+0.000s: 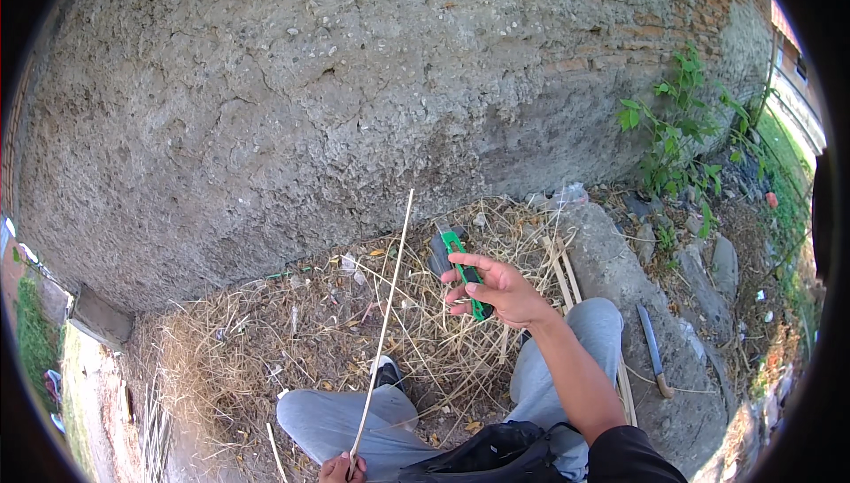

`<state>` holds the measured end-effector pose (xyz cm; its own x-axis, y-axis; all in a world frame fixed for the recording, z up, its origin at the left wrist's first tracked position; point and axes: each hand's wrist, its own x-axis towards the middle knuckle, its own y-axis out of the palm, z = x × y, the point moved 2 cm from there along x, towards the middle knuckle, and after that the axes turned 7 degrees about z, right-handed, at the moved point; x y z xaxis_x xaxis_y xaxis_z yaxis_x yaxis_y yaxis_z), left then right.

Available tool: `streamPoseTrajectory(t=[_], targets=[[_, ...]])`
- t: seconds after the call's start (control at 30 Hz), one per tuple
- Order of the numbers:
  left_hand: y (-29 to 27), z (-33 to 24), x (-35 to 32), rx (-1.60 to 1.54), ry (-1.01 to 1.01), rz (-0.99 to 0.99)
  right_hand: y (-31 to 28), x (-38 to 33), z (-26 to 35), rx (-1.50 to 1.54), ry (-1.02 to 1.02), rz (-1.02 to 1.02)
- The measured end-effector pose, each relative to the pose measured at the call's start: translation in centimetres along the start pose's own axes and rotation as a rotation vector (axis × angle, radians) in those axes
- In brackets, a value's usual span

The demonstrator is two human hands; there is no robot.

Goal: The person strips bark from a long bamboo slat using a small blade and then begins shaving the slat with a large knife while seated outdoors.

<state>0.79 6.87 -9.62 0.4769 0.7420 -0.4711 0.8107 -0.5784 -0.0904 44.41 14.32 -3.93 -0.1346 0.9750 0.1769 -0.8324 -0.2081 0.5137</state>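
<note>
Low at the front edge, my left hand (342, 469) is closed round the lower end of a long, thin pale strip of wood or cane (386, 315). The strip rises at a slant past my left knee, its tip up near the foot of the wall. In front of my right knee, my right hand (500, 292) grips a green utility knife (452, 242) with a black part on its body. Thumb and fingers hold the knife, which points up toward the wall and stands apart from the strip.
A rough wall (354, 102) rises ahead. Straw and thin shavings (266, 332) litter the ground. On the stone slab (655, 324) at right lies a long knife (653, 350) with a wooden handle. Pale wooden strips (561, 272) lean by my right knee. A leafy plant (677, 124) grows beyond.
</note>
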Motion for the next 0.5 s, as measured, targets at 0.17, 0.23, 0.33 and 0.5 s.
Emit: streamPoseTrajectory(t=[0.17,0.23,0.33,0.5], targets=[[-0.2,0.7,-0.1,-0.103,-0.103,-0.073,-0.3,0.1,-0.3,-0.096,-0.035,-0.025],[0.0,0.3,0.0,-0.102,-0.082,-0.055,-0.4,0.1,-0.3,-0.119,-0.043,-0.023],[-0.2,0.5,0.0,-0.14,-0.077,-0.041,-0.3,0.2,-0.3,-0.159,-0.032,-0.03],[-0.7,1.1,-0.1,0.08,0.055,-0.031,0.8,0.2,0.2,-0.198,-0.074,-0.053]])
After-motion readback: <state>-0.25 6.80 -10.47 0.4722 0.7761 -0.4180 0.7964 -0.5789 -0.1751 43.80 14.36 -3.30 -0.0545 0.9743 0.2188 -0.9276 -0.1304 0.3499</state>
